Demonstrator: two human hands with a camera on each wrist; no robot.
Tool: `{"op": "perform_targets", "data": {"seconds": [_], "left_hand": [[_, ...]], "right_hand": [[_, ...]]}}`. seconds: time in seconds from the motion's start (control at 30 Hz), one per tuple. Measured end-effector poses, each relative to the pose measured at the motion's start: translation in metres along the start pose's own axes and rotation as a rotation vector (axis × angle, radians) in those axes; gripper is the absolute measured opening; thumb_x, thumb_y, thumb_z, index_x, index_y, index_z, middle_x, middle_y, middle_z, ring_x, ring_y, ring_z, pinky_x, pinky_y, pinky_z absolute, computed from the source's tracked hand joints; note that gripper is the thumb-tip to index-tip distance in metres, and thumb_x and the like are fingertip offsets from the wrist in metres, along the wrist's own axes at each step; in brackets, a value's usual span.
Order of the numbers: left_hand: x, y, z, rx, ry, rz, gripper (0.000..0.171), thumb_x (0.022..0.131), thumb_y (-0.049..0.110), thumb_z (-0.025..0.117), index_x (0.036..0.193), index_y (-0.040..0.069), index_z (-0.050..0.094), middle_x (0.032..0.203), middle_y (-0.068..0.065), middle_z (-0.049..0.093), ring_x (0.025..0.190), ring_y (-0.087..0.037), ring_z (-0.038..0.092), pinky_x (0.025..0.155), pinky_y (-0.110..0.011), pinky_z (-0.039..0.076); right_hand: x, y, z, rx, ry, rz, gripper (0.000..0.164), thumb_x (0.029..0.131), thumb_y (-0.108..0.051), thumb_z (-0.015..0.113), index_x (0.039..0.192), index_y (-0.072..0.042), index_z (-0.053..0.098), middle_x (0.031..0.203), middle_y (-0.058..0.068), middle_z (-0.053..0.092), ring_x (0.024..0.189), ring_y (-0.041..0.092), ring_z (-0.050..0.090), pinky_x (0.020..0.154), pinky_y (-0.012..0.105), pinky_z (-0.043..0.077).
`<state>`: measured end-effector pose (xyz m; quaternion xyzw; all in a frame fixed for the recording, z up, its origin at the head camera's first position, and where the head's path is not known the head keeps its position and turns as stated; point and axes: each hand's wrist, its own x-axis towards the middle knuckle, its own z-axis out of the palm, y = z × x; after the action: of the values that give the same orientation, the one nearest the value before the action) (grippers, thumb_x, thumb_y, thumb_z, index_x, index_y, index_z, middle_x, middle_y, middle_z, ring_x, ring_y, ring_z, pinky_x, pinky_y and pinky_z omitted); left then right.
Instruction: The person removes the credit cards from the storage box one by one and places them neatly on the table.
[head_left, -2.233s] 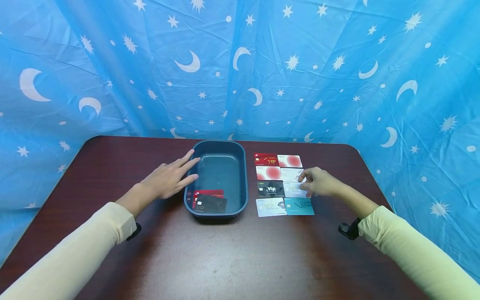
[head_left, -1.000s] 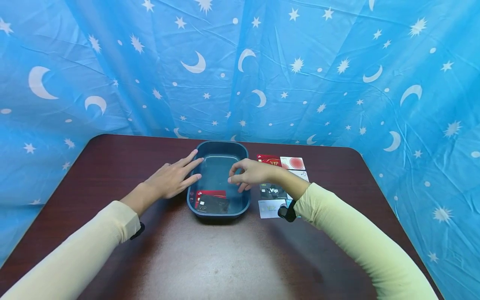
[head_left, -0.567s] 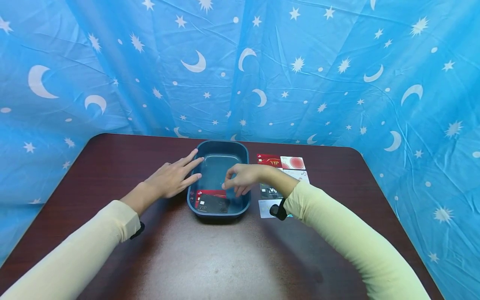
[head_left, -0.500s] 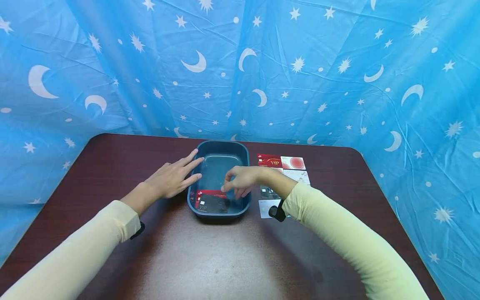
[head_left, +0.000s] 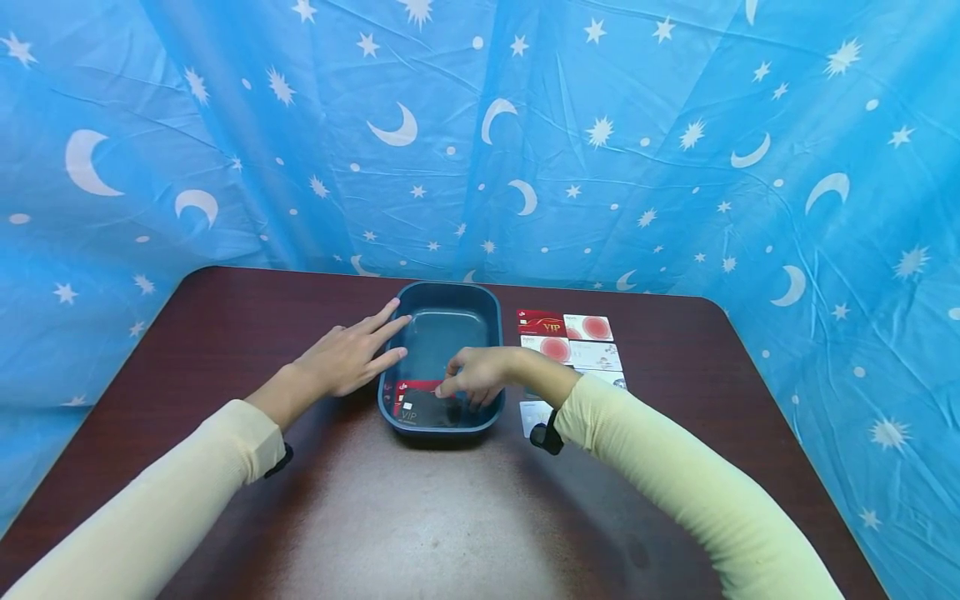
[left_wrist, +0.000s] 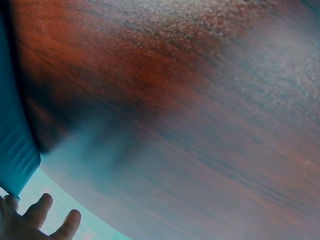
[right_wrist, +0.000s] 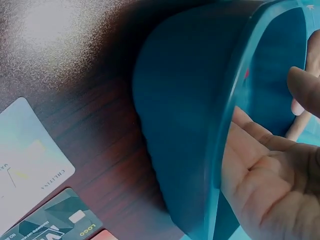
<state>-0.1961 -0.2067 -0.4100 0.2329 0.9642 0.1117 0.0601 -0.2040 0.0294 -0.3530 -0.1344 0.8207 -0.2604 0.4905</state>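
Note:
My left hand (head_left: 348,358) lies with fingers spread and fairly straight over the left rim of a dark blue plastic bin (head_left: 492,321). Inside the bin's near end, a black VIP card (head_left: 423,410) overlaps a red card (head_left: 416,386). My right hand (head_left: 480,375) reaches over the right rim, its fingers pointing down by the black card's right end. Whether they touch that card cannot be made out. In the right wrist view, the right hand (right_wrist: 280,175) shows loosely bent fingers, partly hidden by the bin wall (right_wrist: 190,90), and no card shows between them.
Right of the bin, cards lie in two columns: a red VIP card (head_left: 542,322), white cards with red circles (head_left: 588,327), a white card (head_left: 596,356) and others partly covered by the right forearm. A blue star-and-moon curtain (head_left: 480,150) hangs behind the brown table (head_left: 375,508).
My right hand has moved left from the card rows into the bin, then lower and nearer the black card. My left hand stays at the bin's left rim.

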Motion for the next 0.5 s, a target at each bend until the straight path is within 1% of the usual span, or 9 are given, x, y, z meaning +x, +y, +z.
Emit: {"op": "perform_targets", "data": {"seconds": [0.23,0.5], "left_hand": [[-0.0004,0.0003,-0.0002,-0.008,0.006,0.01,0.065,0.104,0.046,0.046,0.158,0.013,0.029,0.166,-0.016,0.012,0.141,-0.041,0.037,0.101,-0.068,0.038],[-0.0012,0.0001,0.0002,-0.012,0.011,0.004,0.065,0.104,0.045,0.046,0.158,0.014,0.029,0.166,-0.016,0.012,0.141,-0.042,0.037,0.1,-0.071,0.036]], "right_hand": [[0.0009,-0.0037,-0.0002,0.04,-0.001,0.007,0.049,0.102,-0.033,0.058,0.138,-0.002,0.049,0.125,0.023,0.061,0.109,0.035,0.066,0.094,0.046,0.053],[0.0038,-0.0076,0.0036,0.086,0.019,-0.009,0.056,0.101,-0.034,0.059,0.143,0.0,0.045,0.129,0.024,0.058,0.11,0.038,0.065,0.094,0.049,0.052]]}}
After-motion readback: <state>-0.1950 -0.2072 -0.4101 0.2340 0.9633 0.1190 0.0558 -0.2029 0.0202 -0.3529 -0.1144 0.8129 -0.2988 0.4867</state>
